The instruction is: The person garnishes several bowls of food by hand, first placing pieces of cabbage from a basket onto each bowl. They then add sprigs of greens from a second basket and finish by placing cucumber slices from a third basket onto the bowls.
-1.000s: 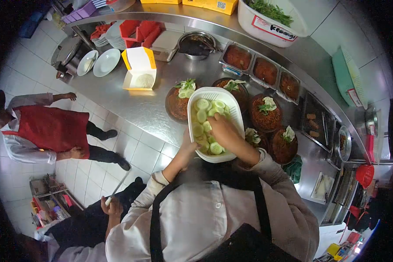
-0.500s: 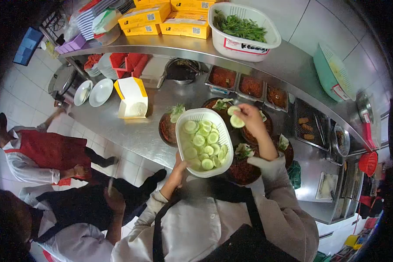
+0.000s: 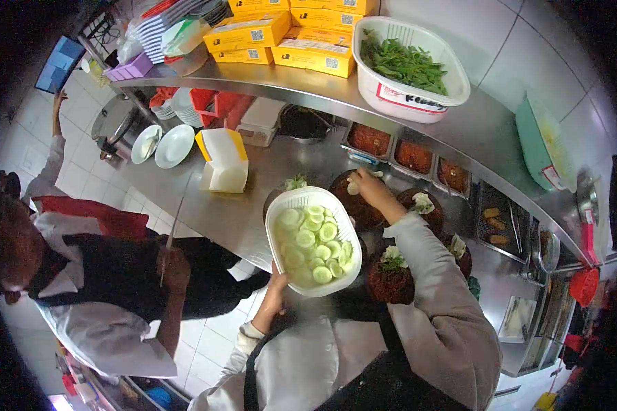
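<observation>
My left hand (image 3: 274,296) grips the near left side of a white plastic basket (image 3: 304,197). Round cucumber slices (image 3: 306,238) lie inside it. Beyond the basket, my right hand (image 3: 373,189) reaches over a dark round dish (image 3: 355,208), its fingers closed on pale cucumber slices (image 3: 353,185). Several similar dishes stand around, with a reddish-brown filling and leafy garnish, among them a near dish (image 3: 391,284) and a right-hand dish (image 3: 428,218). The basket partly covers another dish on the left.
Metal trays of red sauce (image 3: 413,157) line the back under a steel shelf (image 3: 308,85). On the shelf are yellow boxes (image 3: 315,55) and a tub of greens (image 3: 404,103). An open carton (image 3: 225,171) and white plates (image 3: 175,146) stand left. Two co-workers are at the left, one holding a thin stick-like tool.
My right hand has moved the cucumber slices from above the basket's right side to the far dish. The basket sits slightly lower left in view. A co-worker's arm now reaches up at left.
</observation>
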Available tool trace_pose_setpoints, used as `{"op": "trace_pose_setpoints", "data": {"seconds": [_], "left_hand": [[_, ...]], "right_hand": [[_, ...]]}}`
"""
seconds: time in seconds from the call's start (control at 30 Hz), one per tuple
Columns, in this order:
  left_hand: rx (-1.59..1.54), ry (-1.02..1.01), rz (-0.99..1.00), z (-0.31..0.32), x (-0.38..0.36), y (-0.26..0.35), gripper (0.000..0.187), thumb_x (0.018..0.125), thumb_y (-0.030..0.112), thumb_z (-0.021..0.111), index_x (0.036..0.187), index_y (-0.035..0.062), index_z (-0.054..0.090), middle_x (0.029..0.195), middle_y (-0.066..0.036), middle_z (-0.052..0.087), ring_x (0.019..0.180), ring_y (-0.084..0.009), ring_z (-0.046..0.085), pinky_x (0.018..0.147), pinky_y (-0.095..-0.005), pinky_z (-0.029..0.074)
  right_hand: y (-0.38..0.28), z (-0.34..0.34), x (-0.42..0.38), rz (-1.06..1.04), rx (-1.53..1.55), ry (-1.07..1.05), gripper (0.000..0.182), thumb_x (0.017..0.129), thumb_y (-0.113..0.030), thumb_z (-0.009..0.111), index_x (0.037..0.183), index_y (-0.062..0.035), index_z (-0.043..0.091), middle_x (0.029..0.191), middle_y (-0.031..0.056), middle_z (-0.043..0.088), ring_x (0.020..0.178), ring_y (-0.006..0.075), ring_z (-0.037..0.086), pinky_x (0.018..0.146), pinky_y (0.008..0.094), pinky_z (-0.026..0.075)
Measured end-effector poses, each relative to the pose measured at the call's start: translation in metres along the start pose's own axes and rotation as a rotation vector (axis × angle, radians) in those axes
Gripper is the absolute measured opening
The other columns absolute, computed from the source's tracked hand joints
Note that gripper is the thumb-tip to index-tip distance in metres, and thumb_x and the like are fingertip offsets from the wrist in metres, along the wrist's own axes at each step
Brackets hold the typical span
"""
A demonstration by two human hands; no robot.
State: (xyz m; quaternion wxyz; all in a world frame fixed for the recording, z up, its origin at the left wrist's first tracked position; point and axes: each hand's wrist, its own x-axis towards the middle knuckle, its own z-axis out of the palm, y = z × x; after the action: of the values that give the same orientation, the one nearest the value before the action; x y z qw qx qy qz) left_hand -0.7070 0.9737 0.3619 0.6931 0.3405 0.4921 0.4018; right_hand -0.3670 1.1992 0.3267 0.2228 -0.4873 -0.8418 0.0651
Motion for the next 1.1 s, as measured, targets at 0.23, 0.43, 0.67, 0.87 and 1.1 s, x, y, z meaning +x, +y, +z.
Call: {"op": "trace_pose_setpoints", "data": {"seconds": [0.23,0.43,0.67,0.87,1.1], "left_hand": [[-0.331,-0.027,-0.020,0.018,-0.016,0.028,0.077,0.078,0.021,0.052,0.145,0.0066,0.017,0.142,-0.015,0.031,0.132,-0.0312,0.031,0.109,-0.0410,0.028],[-0.187,-0.058,0.028,0.022,-0.018,0.044,0.074,0.084,0.022,0.046,0.147,0.0034,0.013,0.148,-0.014,0.025,0.137,-0.0251,0.023,0.112,-0.0350,0.020],[-0.032,-0.178,-0.013,0.011,-0.009,0.045,0.073,0.085,0.023,0.048,0.147,0.0033,0.014,0.146,-0.014,0.027,0.137,-0.0265,0.023,0.112,-0.0370,0.022],[-0.085,-0.286,-0.107,0.008,-0.001,0.047,0.079,0.081,0.022,0.054,0.147,0.0049,0.014,0.144,-0.014,0.031,0.134,-0.0272,0.030,0.111,-0.0379,0.025],[0.042,-0.443,-0.166,0.013,-0.007,0.063,0.079,0.077,0.017,0.056,0.144,0.0044,0.018,0.136,-0.015,0.037,0.126,-0.0276,0.039,0.102,-0.0374,0.037]], "right_hand": [[0.026,-0.018,-0.016,0.005,0.074,-0.124,0.033,0.080,-0.006,0.060,0.112,-0.0062,0.054,0.119,0.0173,0.047,0.110,0.0377,0.052,0.093,0.0439,0.044],[-0.051,-0.060,-0.006,0.031,0.000,0.236,0.022,0.082,-0.011,0.064,0.102,-0.0041,0.059,0.110,0.0174,0.052,0.099,0.0359,0.055,0.083,0.0424,0.047],[-0.179,-0.080,-0.012,-0.236,0.334,-0.095,0.022,0.077,-0.003,0.063,0.100,-0.0026,0.061,0.110,0.0122,0.056,0.101,0.0297,0.054,0.085,0.0382,0.046],[-0.201,-0.077,-0.035,-0.003,-0.061,-0.309,0.025,0.078,-0.005,0.053,0.102,-0.0001,0.061,0.106,0.0108,0.056,0.105,0.0305,0.052,0.093,0.0390,0.044],[-0.205,-0.086,-0.075,0.170,-0.315,-0.342,0.019,0.082,-0.006,0.050,0.096,0.0013,0.060,0.101,0.0147,0.059,0.103,0.0300,0.054,0.087,0.0387,0.048]]}}
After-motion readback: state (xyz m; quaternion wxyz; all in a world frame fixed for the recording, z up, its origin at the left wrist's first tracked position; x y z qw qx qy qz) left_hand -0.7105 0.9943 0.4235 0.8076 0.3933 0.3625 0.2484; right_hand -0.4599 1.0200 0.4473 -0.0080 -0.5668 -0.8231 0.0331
